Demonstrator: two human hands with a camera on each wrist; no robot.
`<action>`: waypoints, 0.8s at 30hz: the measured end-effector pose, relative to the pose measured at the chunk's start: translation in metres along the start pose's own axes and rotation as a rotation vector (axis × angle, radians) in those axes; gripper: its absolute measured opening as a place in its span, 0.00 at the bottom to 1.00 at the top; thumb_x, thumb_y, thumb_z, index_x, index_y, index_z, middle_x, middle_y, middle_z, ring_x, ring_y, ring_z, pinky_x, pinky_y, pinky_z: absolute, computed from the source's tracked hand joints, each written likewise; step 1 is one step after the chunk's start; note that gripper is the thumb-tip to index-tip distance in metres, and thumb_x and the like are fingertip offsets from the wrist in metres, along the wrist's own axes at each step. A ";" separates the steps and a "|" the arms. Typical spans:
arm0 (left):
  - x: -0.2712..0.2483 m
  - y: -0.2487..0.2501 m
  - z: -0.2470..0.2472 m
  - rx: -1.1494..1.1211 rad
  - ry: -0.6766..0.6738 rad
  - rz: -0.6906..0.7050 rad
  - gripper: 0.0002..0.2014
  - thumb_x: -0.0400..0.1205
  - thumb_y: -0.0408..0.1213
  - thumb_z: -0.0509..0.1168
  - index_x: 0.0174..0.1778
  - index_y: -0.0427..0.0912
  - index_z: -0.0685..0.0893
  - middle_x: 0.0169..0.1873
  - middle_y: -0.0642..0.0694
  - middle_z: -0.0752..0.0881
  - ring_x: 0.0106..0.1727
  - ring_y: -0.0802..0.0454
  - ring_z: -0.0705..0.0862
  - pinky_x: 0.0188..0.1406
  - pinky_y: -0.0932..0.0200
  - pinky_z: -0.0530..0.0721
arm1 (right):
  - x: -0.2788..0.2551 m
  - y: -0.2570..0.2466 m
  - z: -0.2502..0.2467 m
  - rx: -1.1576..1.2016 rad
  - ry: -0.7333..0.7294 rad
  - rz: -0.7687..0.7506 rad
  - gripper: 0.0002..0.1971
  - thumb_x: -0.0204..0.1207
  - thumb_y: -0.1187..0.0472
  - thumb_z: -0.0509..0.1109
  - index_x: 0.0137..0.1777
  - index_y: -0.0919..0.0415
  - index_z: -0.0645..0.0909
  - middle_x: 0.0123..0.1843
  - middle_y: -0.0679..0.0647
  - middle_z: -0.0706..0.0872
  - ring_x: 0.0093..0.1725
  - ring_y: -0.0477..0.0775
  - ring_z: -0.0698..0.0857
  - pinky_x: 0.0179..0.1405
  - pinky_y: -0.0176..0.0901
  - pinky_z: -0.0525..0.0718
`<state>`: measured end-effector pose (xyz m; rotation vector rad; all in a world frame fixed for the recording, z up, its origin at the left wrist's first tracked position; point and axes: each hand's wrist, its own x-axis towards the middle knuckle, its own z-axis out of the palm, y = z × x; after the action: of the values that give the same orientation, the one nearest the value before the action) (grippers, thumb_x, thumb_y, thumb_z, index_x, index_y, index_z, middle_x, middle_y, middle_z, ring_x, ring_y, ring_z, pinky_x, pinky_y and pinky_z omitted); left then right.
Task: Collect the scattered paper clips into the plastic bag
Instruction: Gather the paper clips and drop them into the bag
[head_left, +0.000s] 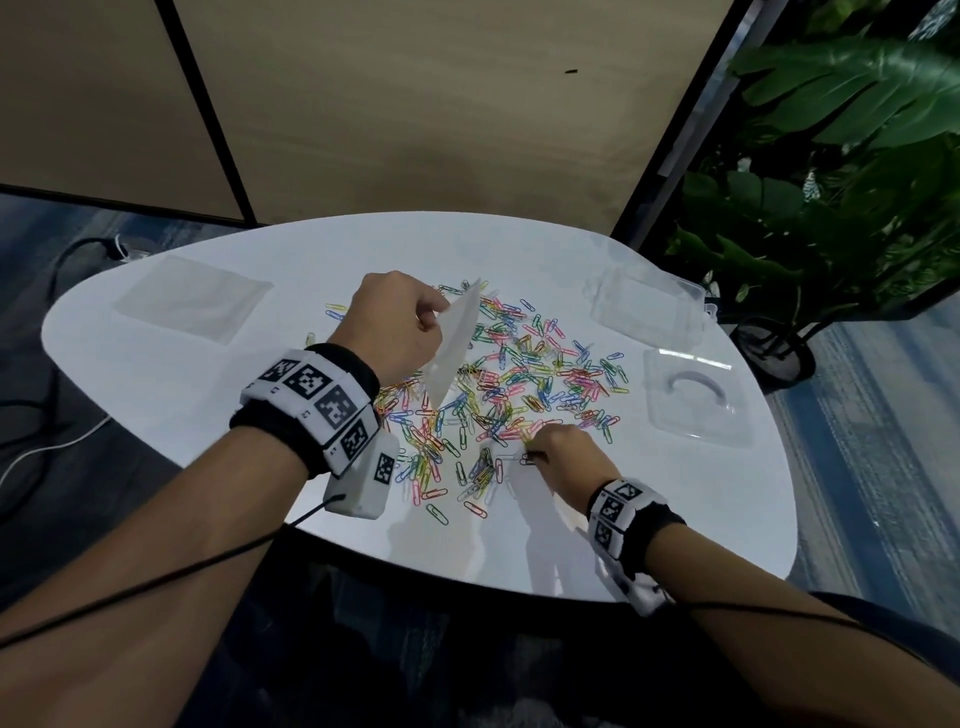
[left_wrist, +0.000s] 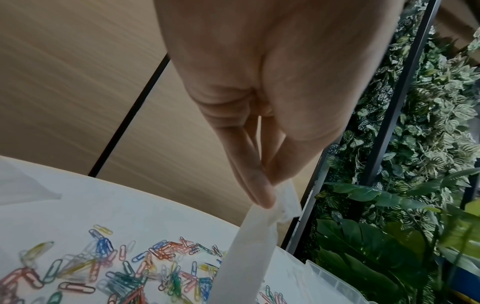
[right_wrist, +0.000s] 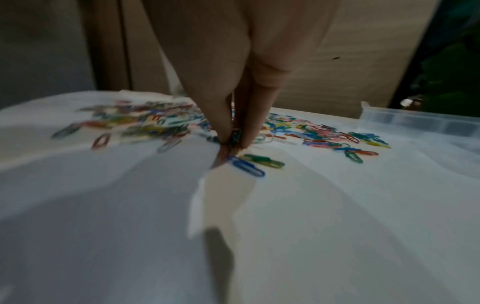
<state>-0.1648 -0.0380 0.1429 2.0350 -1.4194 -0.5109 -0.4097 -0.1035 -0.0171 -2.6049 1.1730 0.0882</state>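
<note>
Many coloured paper clips (head_left: 519, 379) lie scattered over the middle of the white table (head_left: 156, 374). My left hand (head_left: 400, 317) is raised above them and pinches the top edge of a small translucent plastic bag (head_left: 457, 343), which hangs down over the clips. In the left wrist view the thumb and fingers (left_wrist: 259, 185) pinch the plastic bag (left_wrist: 246, 257) at its rim. My right hand (head_left: 550, 447) is down at the near edge of the pile, its fingertips (right_wrist: 223, 127) pinched together on a few paper clips (right_wrist: 235, 136). A blue clip (right_wrist: 246, 165) lies just in front of them.
A clear plastic box (head_left: 644, 306) and its clear lid (head_left: 698, 400) sit on the table's right side. Another flat clear bag (head_left: 192, 301) lies at the far left. Leafy plants (head_left: 831, 156) stand beyond the right edge, wood panels behind.
</note>
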 end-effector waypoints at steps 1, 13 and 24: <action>0.000 0.001 0.001 0.005 -0.006 0.004 0.16 0.80 0.27 0.65 0.62 0.39 0.90 0.50 0.42 0.91 0.44 0.48 0.86 0.49 0.61 0.80 | 0.004 0.002 -0.006 0.073 0.031 0.064 0.10 0.75 0.70 0.67 0.37 0.65 0.88 0.38 0.59 0.89 0.39 0.60 0.85 0.42 0.44 0.83; 0.001 0.019 0.019 0.006 -0.051 0.016 0.14 0.79 0.28 0.66 0.59 0.38 0.92 0.51 0.40 0.92 0.46 0.47 0.87 0.49 0.62 0.80 | 0.026 -0.071 -0.151 1.722 0.115 0.299 0.11 0.74 0.77 0.73 0.56 0.79 0.84 0.55 0.70 0.89 0.51 0.61 0.91 0.55 0.43 0.89; -0.001 0.024 0.032 -0.110 -0.029 -0.059 0.14 0.80 0.26 0.65 0.58 0.36 0.91 0.44 0.38 0.94 0.43 0.48 0.93 0.45 0.63 0.86 | 0.048 -0.076 -0.127 1.018 0.205 0.310 0.10 0.68 0.72 0.76 0.38 0.55 0.88 0.40 0.57 0.92 0.45 0.58 0.92 0.52 0.57 0.90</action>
<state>-0.2023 -0.0510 0.1352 1.9930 -1.3218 -0.6325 -0.3289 -0.1256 0.1138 -1.5563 1.2254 -0.5715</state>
